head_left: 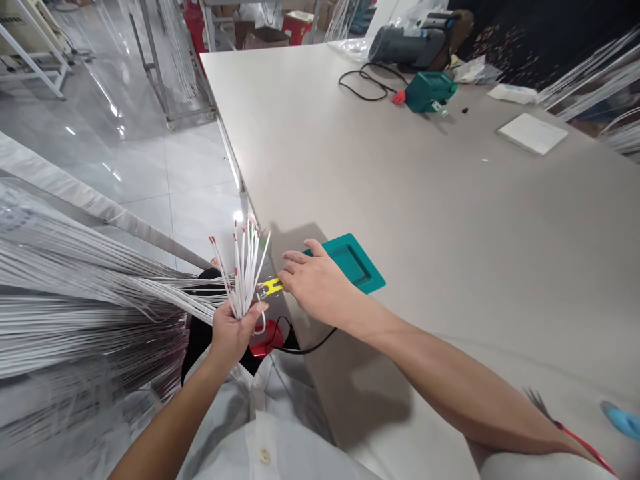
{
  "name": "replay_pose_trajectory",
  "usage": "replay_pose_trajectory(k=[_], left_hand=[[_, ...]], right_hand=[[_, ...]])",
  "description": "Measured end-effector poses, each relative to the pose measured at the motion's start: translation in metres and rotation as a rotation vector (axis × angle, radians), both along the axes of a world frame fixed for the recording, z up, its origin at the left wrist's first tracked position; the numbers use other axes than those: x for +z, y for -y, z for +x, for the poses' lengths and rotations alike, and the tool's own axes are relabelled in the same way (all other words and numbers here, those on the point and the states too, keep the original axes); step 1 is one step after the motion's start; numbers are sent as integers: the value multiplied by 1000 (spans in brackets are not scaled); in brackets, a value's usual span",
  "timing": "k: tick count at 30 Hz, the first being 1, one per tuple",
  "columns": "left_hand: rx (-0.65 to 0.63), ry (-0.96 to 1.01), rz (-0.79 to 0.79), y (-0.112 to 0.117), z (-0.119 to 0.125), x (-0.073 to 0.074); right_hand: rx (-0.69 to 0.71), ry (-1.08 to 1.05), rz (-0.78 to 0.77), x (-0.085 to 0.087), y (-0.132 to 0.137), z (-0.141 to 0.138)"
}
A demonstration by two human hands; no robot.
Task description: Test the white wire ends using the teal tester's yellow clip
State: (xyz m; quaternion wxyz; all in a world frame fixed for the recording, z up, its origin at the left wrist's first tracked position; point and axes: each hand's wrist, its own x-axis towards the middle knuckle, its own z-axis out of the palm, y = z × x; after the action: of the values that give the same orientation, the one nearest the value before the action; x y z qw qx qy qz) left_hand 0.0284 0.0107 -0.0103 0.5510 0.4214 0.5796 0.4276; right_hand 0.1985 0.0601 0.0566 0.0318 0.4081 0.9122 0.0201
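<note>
The bunch of white wires (243, 267) stands upright in the left hand (231, 331), fanned out at the top, with small red tips pointing up. The hand is closed around the lower end of the bunch, thumb pressed across the front, just off the near edge of the worktop (410, 200). The wires splay apart above the fist, so one could slip out of the loose fan, or the tips could catch on the long white strands (90, 293) that hang in a mass at the left and cross behind the bunch.

Just right of the bunch, the right hand (315, 283) lies over the worktop edge, fingers partly curled, fingertips touching a small yellow tool (271, 287) that points toward the wires. Whether it grips the tool firmly I cannot tell. The tool's tip sits very near the left thumb, so a slip could nick it.

A teal tray (356, 262) lies under and beyond the right hand. A black cable (305, 347) and a red part (265, 338) hang below the edge.
</note>
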Motion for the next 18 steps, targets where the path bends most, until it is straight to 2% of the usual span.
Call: replay_pose_trajectory(k=[7,18], left_hand=[[11,-27,20,-1,3,2],[28,-56,51,4,-4,4]], right_hand=[[-52,-35,42,-4,4,2],[-44,-77,64,-12,5,5]])
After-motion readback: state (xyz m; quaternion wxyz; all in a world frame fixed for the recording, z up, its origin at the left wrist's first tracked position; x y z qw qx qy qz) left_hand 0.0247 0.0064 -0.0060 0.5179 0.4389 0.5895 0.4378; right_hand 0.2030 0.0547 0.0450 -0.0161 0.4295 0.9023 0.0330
